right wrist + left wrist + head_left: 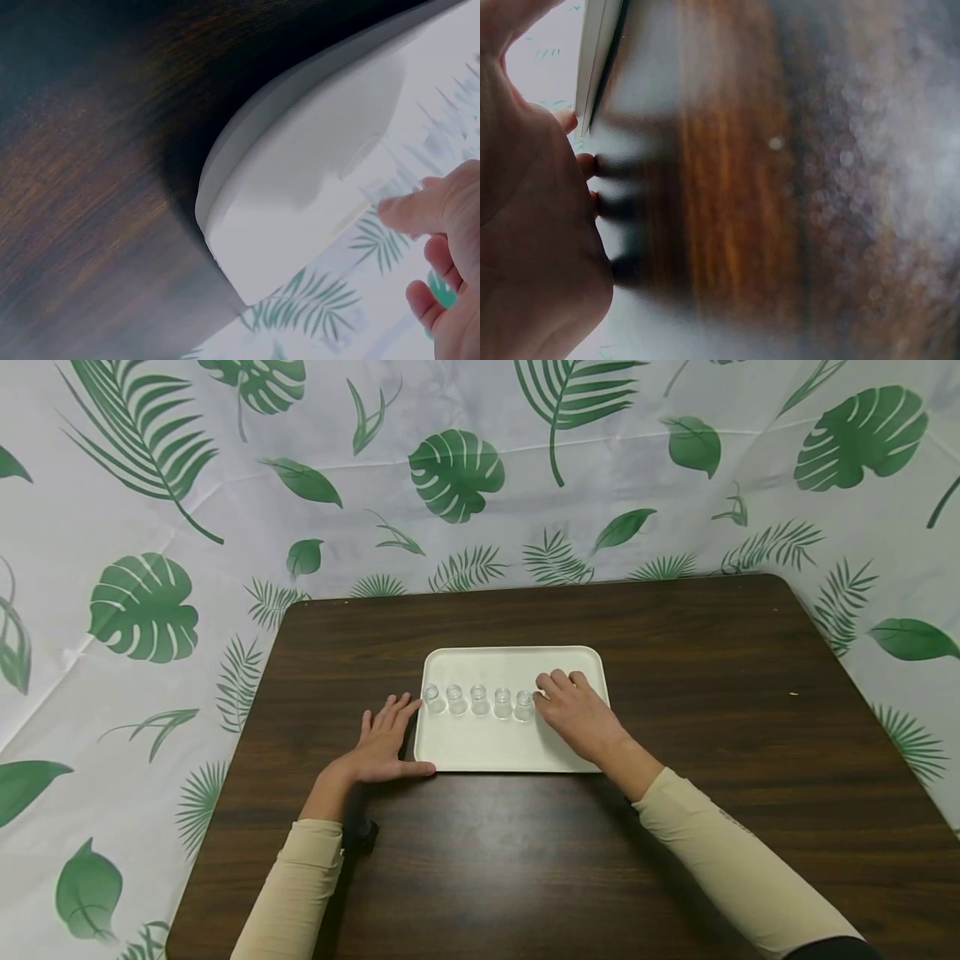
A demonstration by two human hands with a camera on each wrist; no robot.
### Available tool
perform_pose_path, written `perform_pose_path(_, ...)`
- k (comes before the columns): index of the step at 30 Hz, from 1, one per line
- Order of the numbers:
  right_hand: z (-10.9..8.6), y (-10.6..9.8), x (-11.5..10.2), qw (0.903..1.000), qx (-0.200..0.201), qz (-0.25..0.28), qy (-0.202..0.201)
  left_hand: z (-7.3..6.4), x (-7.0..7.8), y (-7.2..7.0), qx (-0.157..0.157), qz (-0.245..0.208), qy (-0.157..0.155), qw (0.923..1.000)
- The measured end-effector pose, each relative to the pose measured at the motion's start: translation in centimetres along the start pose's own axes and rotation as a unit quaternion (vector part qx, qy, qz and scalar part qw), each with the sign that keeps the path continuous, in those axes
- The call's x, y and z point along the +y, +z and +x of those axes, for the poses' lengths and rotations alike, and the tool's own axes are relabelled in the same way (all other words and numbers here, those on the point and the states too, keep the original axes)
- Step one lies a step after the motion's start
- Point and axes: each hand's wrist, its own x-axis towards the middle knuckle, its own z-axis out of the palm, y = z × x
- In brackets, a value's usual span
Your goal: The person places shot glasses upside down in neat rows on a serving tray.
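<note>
Several small clear glass jars [479, 700] stand in a row across a cream tray [487, 752]. My right hand [577, 714] is at the row's right end, fingers curled down, pinching a glass jar [524, 708]. In the right wrist view the thumb meets the faint outline of that clear glass, partly washed out by glare. At the tray's left side my left hand [384, 747] lies with spread fingers. Its thumb reaches the front left corner, and a fingertip touches the left rim. The left wrist view shows the palm beside the tray's edge [596, 60].
A dark wood-grain table [480, 860] carries the tray near its middle. Behind and beside the table hangs a white cloth with green leaf prints [457, 472]. A small pale speck [793, 693] lies on the table to the right.
</note>
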Motion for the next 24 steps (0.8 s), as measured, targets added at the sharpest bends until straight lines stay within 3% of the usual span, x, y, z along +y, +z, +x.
perform_pose_path(7, -0.1, -0.2, 0.5, 0.9995, 0.018, 0.026, -0.002, 0.0, 0.0, -0.2, -0.003, 0.003, -0.003, 1.0000)
perform_pose_path(13, -0.5, -1.0, 0.9, 0.9985, 0.005, 0.053, 0.009, 0.0, 0.0, -0.1, -0.001, 0.003, 0.000, 1.0000)
perform_pose_path(17, -1.1, -1.8, 1.7, 0.9956, 0.010, 0.088, 0.031, 0.0, 0.0, -0.1, -0.004, 0.001, -0.001, 1.0000)
perform_pose_path(24, -3.2, -2.9, 4.2, 0.9852, 0.055, 0.142, 0.080, 0.0, -0.1, -0.3, 0.000, -0.008, 0.001, 1.0000)
